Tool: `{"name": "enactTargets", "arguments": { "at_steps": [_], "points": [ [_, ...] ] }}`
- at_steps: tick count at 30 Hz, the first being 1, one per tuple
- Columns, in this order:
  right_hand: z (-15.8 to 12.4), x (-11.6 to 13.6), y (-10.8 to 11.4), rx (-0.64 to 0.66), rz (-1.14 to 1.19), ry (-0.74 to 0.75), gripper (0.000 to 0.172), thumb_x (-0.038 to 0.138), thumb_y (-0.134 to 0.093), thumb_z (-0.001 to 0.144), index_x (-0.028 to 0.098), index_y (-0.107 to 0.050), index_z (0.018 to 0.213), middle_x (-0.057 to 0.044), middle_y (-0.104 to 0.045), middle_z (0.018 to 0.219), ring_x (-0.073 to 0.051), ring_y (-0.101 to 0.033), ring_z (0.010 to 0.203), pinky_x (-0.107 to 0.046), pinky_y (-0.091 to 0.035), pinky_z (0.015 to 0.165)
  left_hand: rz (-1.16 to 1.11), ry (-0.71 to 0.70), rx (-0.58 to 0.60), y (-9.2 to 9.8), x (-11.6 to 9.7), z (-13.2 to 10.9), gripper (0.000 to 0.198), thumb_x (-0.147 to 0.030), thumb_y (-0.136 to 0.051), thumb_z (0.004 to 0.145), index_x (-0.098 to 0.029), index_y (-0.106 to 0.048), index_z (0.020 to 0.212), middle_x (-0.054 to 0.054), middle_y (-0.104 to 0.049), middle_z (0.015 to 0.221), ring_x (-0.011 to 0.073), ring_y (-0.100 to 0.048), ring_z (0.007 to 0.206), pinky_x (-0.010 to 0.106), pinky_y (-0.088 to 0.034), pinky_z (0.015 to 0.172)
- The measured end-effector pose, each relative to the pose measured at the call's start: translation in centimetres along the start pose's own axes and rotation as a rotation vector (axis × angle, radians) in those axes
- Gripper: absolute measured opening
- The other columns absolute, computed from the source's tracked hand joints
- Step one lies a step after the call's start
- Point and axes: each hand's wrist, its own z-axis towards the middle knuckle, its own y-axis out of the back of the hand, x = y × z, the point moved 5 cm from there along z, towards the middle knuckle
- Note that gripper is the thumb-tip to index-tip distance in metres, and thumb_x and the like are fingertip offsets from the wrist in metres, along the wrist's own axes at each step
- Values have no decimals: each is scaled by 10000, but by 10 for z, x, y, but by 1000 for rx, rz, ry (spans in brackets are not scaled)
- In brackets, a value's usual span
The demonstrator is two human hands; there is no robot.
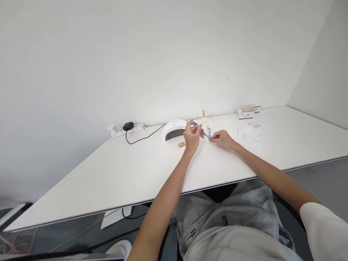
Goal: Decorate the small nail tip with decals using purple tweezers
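Observation:
My left hand is closed around a slim purple-blue tool, held slantwise like a pen. It is too small in view to tell whether this is a brush or tweezers. The tool's lower tip meets a tiny light-blue piece pinched in the fingertips of my right hand. Just behind the hands lie small shiny metal bits. A white, arched nail lamp stands left of my left hand, and a short gold-coloured block lies in front of it.
At the back stands a small bottle with a gold cap. Small white boxes and scattered white papers are on the right. A power strip with a black adapter and cable lies along the wall on the white table.

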Motion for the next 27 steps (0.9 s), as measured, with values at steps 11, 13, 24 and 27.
{"name": "enactTargets", "arguments": {
  "at_steps": [11, 13, 24, 27],
  "points": [
    [1, -1, 2, 21, 22, 3, 131, 274, -683, 687, 147, -704, 660, -18, -647, 597, -100, -529, 483, -227, -440, 503, -22, -17, -46, 6, -9, 2, 310, -429, -639, 796, -206, -429, 850, -36, -611, 604, 102, -575, 424, 186, -449, 384],
    [1, -2, 4, 20, 24, 13, 130, 274, -684, 693, 149, -702, 663, -14, -644, 592, -99, -532, 473, -232, -449, 521, -30, -16, -64, 9, -11, 3, 308, -426, -632, 803, -207, -420, 845, -35, -611, 601, 100, -564, 409, 184, -436, 368],
    [4, -4, 2, 63, 101, 24, 117, 257, -670, 683, 146, -706, 690, 9, -604, 523, -112, -556, 486, -236, -448, 567, -65, 13, 7, 4, -7, 3, 359, -492, -631, 798, -208, -427, 879, -13, -640, 648, 119, -616, 470, 195, -472, 394],
    [5, -5, 1, 73, 123, 26, 122, 255, -662, 680, 144, -708, 695, 12, -598, 515, -108, -544, 476, -234, -439, 556, -71, 16, 10, 4, -5, 4, 369, -498, -635, 794, -208, -426, 883, -7, -647, 661, 121, -618, 475, 201, -476, 397]
  ]
}}
